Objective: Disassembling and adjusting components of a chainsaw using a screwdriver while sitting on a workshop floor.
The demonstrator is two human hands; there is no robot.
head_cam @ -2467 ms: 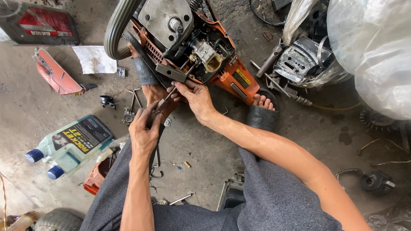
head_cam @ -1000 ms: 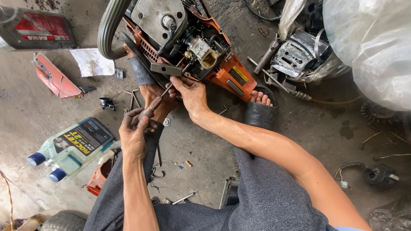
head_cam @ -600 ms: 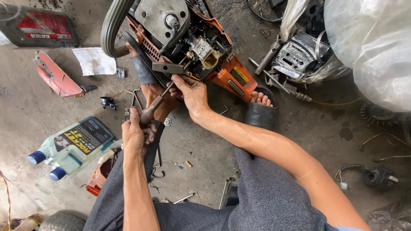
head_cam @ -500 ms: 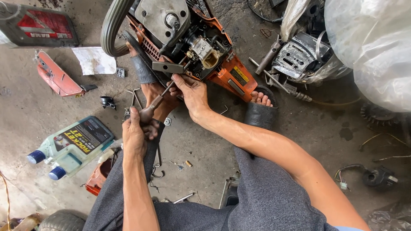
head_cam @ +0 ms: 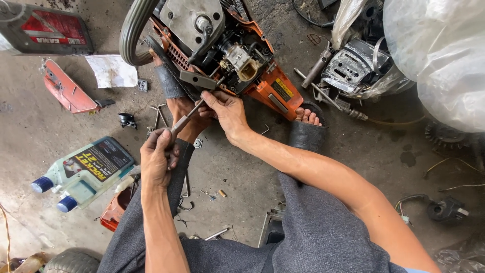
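Orange chainsaw body (head_cam: 217, 55) propped on the concrete floor (head_cam: 40, 151) near its far edge, screwdriver (head_cam: 189, 114) clamped in left hand (head_cam: 157, 159), right hand (head_cam: 227, 108) fingers pinched together at its tip, oil bottle (head_cam: 83, 172) lying left

The left hand (head_cam: 157, 157) now sits lower and farther back from the orange chainsaw body (head_cam: 222, 55) than 2.5 seconds ago, when it was close beside the right hand (head_cam: 227, 108); a longer stretch of the screwdriver (head_cam: 188, 115) shaft shows between them. The right hand's fingertips have moved up to the tool's tip at the small grey plate (head_cam: 198, 80).
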